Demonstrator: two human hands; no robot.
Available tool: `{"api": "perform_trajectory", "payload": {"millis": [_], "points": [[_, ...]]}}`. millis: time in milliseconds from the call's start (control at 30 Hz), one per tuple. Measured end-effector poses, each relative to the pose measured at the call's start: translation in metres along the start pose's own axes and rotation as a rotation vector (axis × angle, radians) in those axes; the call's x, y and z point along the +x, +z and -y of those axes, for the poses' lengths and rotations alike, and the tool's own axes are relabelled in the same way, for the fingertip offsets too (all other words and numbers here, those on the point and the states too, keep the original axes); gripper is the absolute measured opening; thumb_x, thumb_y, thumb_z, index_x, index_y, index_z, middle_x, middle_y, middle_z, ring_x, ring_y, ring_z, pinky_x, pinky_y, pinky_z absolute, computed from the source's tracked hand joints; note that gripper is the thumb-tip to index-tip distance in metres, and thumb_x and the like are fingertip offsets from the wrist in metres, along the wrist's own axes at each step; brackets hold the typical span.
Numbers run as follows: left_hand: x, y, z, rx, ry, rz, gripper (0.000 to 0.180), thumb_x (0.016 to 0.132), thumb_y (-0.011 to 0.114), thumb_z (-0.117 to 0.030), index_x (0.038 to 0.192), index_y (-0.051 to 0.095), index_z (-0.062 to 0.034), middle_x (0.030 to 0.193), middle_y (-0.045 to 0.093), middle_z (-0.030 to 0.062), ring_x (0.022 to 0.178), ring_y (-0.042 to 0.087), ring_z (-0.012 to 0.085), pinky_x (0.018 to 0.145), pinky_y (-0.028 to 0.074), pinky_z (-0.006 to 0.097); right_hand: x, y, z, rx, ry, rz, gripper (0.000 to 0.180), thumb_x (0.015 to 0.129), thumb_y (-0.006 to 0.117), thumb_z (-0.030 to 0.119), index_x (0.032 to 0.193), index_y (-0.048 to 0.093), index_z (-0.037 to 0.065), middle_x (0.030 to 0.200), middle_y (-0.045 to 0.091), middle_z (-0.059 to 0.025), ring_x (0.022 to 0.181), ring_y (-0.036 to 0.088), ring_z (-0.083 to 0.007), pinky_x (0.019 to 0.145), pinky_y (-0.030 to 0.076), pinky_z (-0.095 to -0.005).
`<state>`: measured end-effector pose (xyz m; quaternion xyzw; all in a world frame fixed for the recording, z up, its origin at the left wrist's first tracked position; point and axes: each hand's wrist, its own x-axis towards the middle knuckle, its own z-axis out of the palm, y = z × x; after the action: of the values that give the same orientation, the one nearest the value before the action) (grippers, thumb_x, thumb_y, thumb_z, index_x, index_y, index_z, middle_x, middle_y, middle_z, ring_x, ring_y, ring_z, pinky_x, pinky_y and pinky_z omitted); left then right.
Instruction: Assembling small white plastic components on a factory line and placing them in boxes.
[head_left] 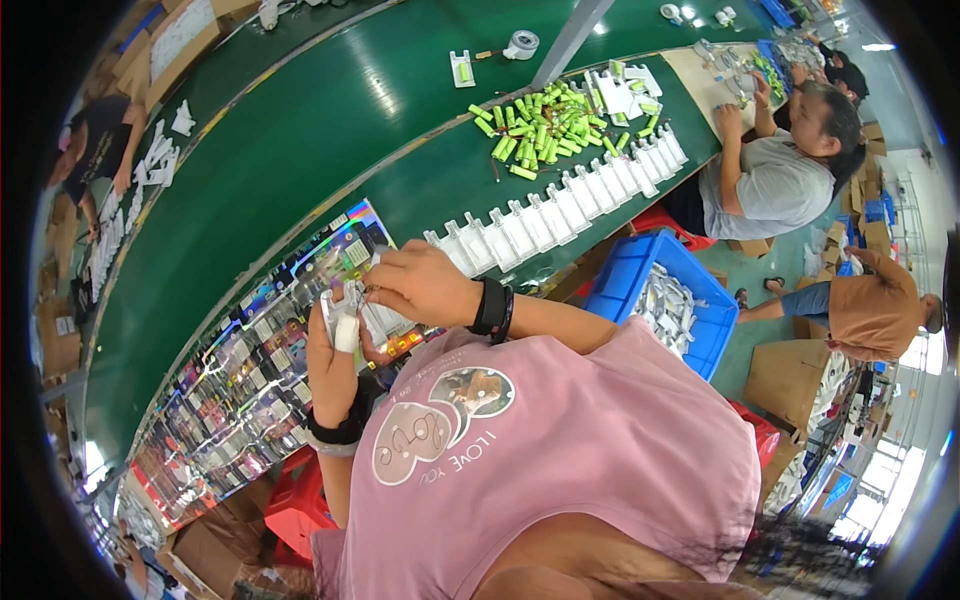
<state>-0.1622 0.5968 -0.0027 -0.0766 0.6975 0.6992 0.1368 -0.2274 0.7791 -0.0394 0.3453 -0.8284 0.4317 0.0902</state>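
My left hand point(331, 372) is closed round a small white plastic housing point(346, 332), which has a rounded white part at its lower end. My right hand point(428, 288) reaches across from the right, its fingertips pinched together at the housing's upper side. Whatever lies between those fingertips is too small to make out. Just beyond my right hand begins a long row of white plastic housings point(545, 222) standing side by side on the green bench. Behind the row lies a heap of green cylindrical batteries point(545, 125) with thin wires.
Colourful printed sheets point(250, 385) cover the bench at left. A blue crate point(612, 283) of white parts stands at right, near red stools point(300, 505). A grey post point(572, 42) rises beyond the batteries. A seated co-worker point(775, 185) works at the right end; a roll of tape point(521, 44) lies farther back.
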Motion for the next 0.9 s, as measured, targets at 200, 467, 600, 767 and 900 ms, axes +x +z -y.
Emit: {"api": "perform_trajectory", "payload": {"millis": [200, 467, 600, 767, 900], "points": [[0.018, 0.029, -0.016, -0.206, 0.122, -0.039, 0.033, 0.096, 0.042, -0.014, 0.126, 0.044, -0.0019, 0.094, 0.056, 0.0088, 0.069, 0.057, 0.0144, 0.063, 0.050, 0.029, 0.015, -0.033, -0.014, -0.142, -0.159, -0.221, 0.014, 0.074, 0.072, 0.017, 0.086, 0.066, 0.012, 0.064, 0.050, -0.0024, 0.063, 0.053, -0.0220, 0.067, 0.041, -0.0360], [0.024, 0.042, -0.014, -0.520, 0.080, -0.035, 0.038, 0.098, 0.043, -0.029, 0.124, 0.044, -0.0018, 0.086, 0.055, 0.0083, 0.059, 0.056, 0.0142, 0.048, 0.051, 0.028, 0.019, -0.042, -0.011, -0.038, -0.041, -0.172, 0.021, 0.074, 0.072, 0.008, 0.095, 0.068, 0.008, 0.075, 0.058, -0.0046, 0.069, 0.055, -0.0223, 0.064, 0.044, -0.0327], [0.031, 0.043, -0.015, -0.387, 0.037, -0.209, 0.033, 0.097, 0.047, -0.030, 0.114, 0.051, -0.0022, 0.078, 0.054, 0.0042, 0.051, 0.053, 0.0119, 0.045, 0.051, 0.027, 0.026, -0.045, -0.005, 0.058, -0.073, -0.179, 0.031, 0.077, 0.066, 0.001, 0.108, 0.065, 0.004, 0.087, 0.061, -0.0110, 0.078, 0.058, -0.0254, 0.069, 0.047, -0.0333], [0.034, 0.039, -0.010, -0.509, -0.041, -0.130, 0.028, 0.095, 0.051, -0.025, 0.113, 0.051, -0.0040, 0.077, 0.054, 0.0044, 0.052, 0.055, 0.0127, 0.045, 0.053, 0.030, 0.034, -0.042, 0.001, -0.015, -0.289, -0.314, 0.029, 0.073, 0.068, -0.002, 0.101, 0.064, 0.003, 0.087, 0.063, -0.0086, 0.072, 0.059, -0.0251, 0.067, 0.046, -0.0361], [0.033, 0.038, 0.002, -0.551, -0.009, -0.030, 0.027, 0.096, 0.049, -0.026, 0.113, 0.050, -0.0055, 0.082, 0.056, 0.0052, 0.057, 0.057, 0.0146, 0.047, 0.055, 0.032, 0.035, -0.040, 0.010, 0.004, -0.346, -0.345, 0.027, 0.070, 0.070, -0.002, 0.096, 0.065, 0.003, 0.086, 0.065, -0.0086, 0.071, 0.060, -0.0252, 0.066, 0.047, -0.0354]]}}
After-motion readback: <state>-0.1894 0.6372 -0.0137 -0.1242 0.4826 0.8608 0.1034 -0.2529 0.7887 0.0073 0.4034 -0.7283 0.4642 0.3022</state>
